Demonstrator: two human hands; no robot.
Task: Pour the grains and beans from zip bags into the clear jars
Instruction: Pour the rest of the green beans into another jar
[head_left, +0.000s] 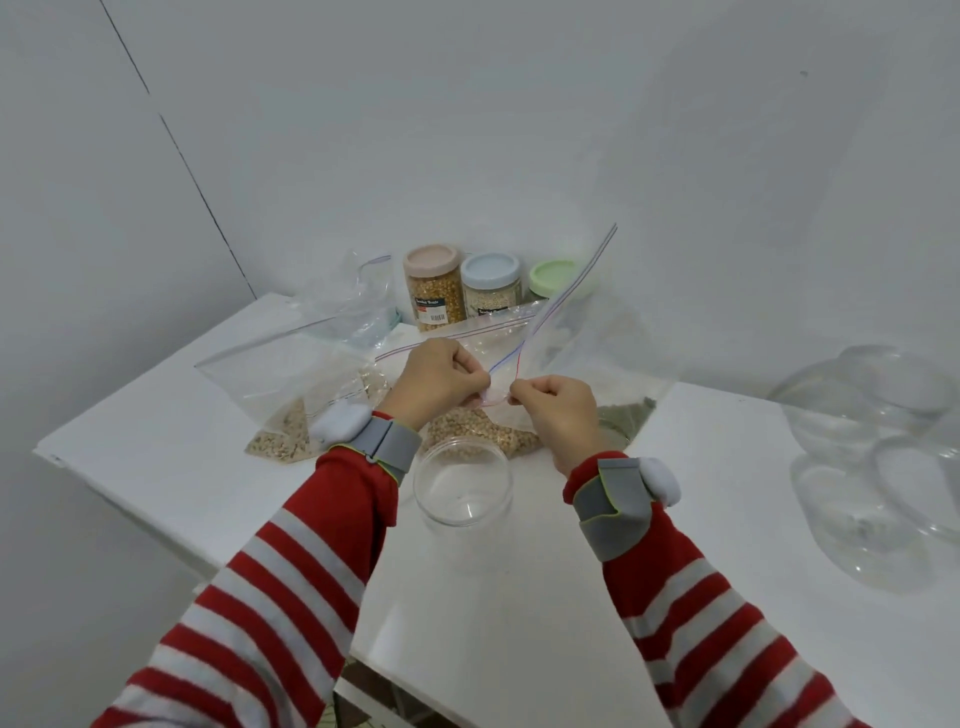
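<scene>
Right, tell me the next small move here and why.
Probably pull the two sides of the zip apart to open the mouth fully. The left hand and right hand each pinch one side of the zip bag at its corner, the seal beyond looks closed, and the empty clear jar stands lidless close by.

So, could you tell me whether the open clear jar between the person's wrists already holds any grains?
No, the clear jar shows only its bare transparent bottom, with no grains inside it.
</scene>
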